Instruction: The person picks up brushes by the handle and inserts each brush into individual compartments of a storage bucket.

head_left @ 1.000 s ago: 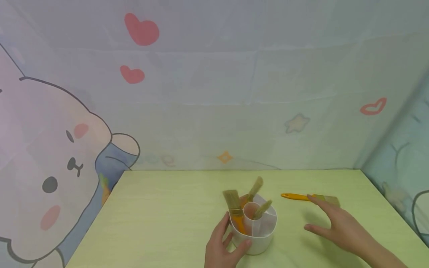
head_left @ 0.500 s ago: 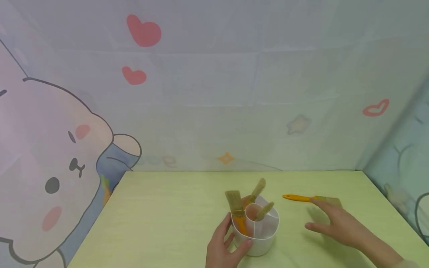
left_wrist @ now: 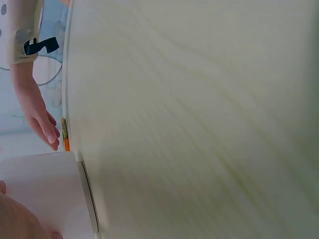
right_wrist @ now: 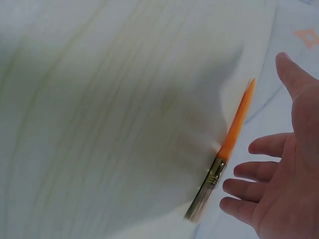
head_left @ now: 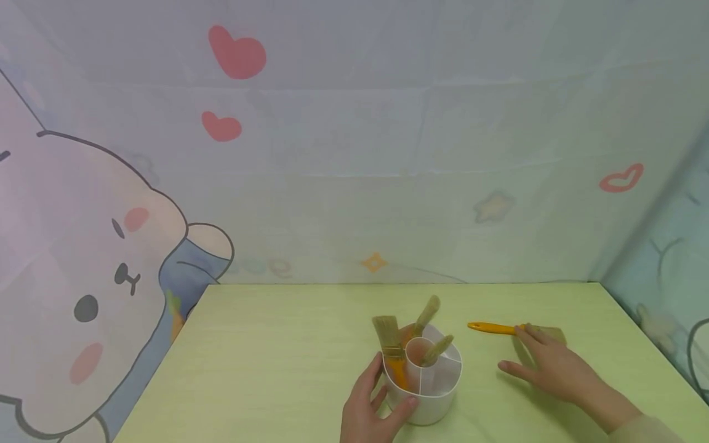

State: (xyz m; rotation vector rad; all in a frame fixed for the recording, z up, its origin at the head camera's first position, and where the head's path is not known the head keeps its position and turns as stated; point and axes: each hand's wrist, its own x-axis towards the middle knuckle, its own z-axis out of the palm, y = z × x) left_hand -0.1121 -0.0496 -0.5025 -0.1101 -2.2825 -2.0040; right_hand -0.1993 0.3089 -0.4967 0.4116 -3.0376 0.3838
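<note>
Left hand (head_left: 368, 412): fingers and thumb curled round the white brush holder (head_left: 423, 384).
Right hand (head_left: 551, 366): fingers spread, holding nothing, fingertips just beside the orange-handled paintbrush (head_left: 512, 330) lying on the table (head_left: 266, 363).
Writing: none legible.

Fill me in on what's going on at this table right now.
A person works at a pale green table. The left hand grips the side of a white divided holder with three brushes standing bristles-up in it. The right hand reaches with open fingers over an orange-handled brush lying flat to the holder's right; no grip on it yet.
</note>
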